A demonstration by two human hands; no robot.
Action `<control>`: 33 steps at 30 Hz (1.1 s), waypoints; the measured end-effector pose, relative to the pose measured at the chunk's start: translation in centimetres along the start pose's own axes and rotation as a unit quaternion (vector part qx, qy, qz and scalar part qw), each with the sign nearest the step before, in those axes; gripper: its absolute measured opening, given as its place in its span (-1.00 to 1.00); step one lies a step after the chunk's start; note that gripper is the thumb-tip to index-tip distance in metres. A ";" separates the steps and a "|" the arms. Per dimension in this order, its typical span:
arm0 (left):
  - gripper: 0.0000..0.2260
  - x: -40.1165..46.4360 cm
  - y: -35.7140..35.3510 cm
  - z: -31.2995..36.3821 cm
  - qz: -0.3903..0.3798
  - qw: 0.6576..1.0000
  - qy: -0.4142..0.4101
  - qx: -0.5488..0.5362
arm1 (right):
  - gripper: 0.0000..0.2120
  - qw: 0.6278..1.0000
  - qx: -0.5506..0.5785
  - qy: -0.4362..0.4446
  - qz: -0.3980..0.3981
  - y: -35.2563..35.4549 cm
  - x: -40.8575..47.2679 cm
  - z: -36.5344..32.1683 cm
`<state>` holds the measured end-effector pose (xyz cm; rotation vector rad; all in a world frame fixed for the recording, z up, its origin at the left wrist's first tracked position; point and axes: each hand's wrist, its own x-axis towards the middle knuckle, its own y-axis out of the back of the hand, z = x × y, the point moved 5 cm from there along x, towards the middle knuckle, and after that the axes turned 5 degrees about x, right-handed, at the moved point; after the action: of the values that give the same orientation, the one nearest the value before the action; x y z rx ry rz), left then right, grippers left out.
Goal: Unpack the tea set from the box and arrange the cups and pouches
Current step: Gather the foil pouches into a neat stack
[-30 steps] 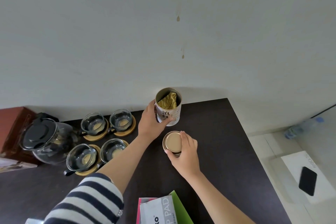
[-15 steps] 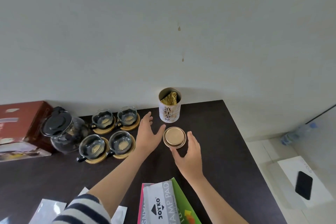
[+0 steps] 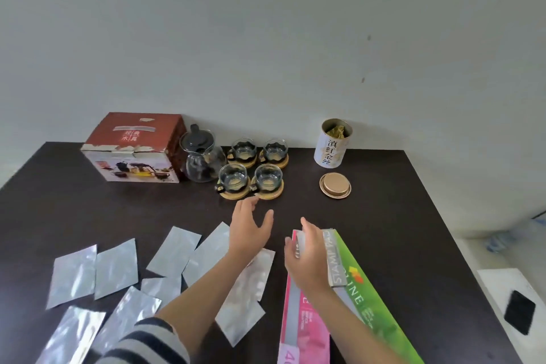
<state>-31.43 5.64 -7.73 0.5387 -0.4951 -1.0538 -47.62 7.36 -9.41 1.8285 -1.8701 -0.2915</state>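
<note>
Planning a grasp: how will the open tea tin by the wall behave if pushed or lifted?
The tea tin is tall and narrow, so a high push probably tips it. Its lid lies off beside it, so the gold pouch inside could spill. Likely light and rigid.

Even, soft daylight; faint shadows. Silver foil pouches (image 3: 116, 267) show glare. Both hands slightly motion-blurred. Wide-angle bowing at the dark surface (image 3: 413, 216) edges.

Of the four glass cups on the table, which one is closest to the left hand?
The front-left glass cup, on its wooden coaster beside the teapot. It stands just beyond the fingertips of the left hand; the front-right cup is slightly farther, and the back pair farther still.
</note>
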 end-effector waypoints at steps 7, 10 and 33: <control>-0.54 -3.9 13.0 -11.3 0.043 0.991 0.050 0.116 | -0.41 0.992 -0.029 -0.043 -0.111 -7.8 -7.8 -1.9; -0.33 -6.7 18.0 -17.1 0.039 0.980 0.076 0.182 | -0.34 0.988 -0.105 -0.052 -0.105 -9.7 -9.8 -1.3; -0.12 -12.8 15.7 -22.6 -0.186 0.936 0.026 0.297 | -0.42 0.970 -0.188 -0.118 -0.094 -17.9 -16.7 -5.4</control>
<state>-12.23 27.35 -16.76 1.2317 -0.6861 -1.2424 -29.91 23.48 -16.92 1.7625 -1.6446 -0.9025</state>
